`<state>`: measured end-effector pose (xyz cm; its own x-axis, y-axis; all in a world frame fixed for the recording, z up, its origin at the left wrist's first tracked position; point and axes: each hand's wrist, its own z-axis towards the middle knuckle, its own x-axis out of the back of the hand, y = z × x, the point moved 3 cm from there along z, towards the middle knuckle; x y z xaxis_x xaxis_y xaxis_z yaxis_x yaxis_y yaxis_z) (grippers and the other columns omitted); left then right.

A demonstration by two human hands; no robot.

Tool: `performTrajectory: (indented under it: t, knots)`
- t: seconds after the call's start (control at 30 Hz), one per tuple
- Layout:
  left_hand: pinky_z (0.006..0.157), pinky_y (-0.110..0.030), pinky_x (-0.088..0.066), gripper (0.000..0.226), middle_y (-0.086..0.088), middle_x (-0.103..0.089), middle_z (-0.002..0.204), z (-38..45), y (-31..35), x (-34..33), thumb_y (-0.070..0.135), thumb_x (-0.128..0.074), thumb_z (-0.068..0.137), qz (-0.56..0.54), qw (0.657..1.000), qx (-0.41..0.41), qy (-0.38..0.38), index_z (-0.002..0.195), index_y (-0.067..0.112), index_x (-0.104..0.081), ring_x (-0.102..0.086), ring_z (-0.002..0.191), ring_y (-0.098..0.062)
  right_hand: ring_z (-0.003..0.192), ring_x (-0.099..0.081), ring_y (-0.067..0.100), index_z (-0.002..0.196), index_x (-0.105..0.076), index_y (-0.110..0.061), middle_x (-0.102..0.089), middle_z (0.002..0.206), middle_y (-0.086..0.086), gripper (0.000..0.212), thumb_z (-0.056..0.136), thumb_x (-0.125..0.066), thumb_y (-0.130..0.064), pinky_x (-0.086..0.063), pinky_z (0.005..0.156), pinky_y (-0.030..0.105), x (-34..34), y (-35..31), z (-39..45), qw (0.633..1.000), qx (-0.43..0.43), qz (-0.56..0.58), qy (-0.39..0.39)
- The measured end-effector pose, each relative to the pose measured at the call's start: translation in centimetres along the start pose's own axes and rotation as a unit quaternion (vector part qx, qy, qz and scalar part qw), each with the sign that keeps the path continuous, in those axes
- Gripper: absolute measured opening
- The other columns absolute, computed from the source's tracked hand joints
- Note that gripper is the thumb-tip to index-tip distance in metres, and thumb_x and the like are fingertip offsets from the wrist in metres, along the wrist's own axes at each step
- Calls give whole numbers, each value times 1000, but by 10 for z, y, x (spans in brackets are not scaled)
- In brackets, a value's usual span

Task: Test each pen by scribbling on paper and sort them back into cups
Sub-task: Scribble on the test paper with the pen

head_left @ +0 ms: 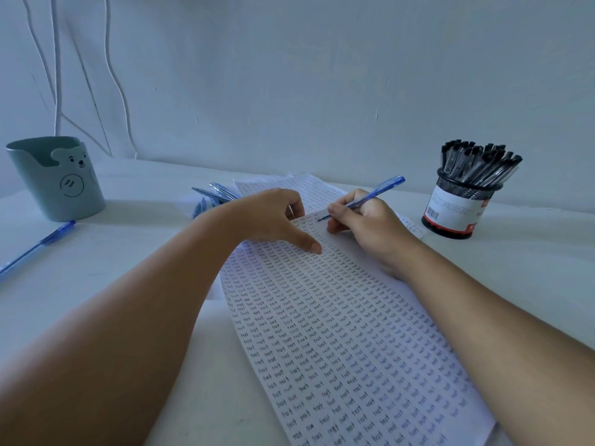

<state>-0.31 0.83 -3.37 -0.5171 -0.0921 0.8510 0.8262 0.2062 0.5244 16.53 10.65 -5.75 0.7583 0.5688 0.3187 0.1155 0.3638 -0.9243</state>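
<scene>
Head view shows a person sitting at a white table (96,284) with a long sheet of paper (338,333) in front of them. The paper is almost full of the small word "test", row after row.

The right hand (363,220) is wrapped around a blue pen (370,196). The pen tip touches the paper near its far end, where a bit of room is left. So the step now looks like testing this pen. The left hand (277,217) holds nothing. Its fingers are loose and spread, and the thumb presses down on the paper to keep it from sliding.

A green cup with a bear face (56,178) stands far to the left, and no pens stick out of it. Another blue pen (35,249) lies on the table just in front of that cup. A black mesh cup (460,204) stands to the right, stuffed with black-capped pens (479,162). A small pile of blue pens (214,194) lies behind the left hand.

Next, I think, the person must see if the pen makes a mark, then lift it and drop it in the right cup. Which cup that is, I cannot tell.
</scene>
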Motion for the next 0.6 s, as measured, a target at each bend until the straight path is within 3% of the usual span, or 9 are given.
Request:
performTrajectory:
  t: [0.13, 0.27, 0.6]
  knots:
    - [75, -30, -53, 69, 8, -63, 107, 0, -2, 0, 61, -90, 59, -6, 1000, 11, 0, 111, 29, -58, -64, 94, -11, 86, -71, 12, 98, -66, -18, -76, 82, -2, 12, 103, -65, -29, -56, 99, 43, -2, 1, 0, 1000, 6, -26, -2]
    - [75, -26, -45, 80, 9, -59, 111, 0, 1, 0, 64, -88, 61, 2, 1000, -7, 4, 130, 39, -56, -59, 99, -7, 81, -69, 8, 99, -66, -19, -75, 81, -5, 12, 102, -65, -31, -56, 91, 36, -1, -2, -2, 999, 12, -42, -1]
    - [75, -25, -42, 75, 12, -58, 111, 2, 0, 0, 64, -86, 63, 14, 1000, -8, 3, 128, 39, -60, -56, 99, -4, 81, -66, 8, 101, -66, -22, -76, 87, -6, 13, 103, -63, -35, -56, 89, 39, -3, -4, -3, 995, 12, -95, -12]
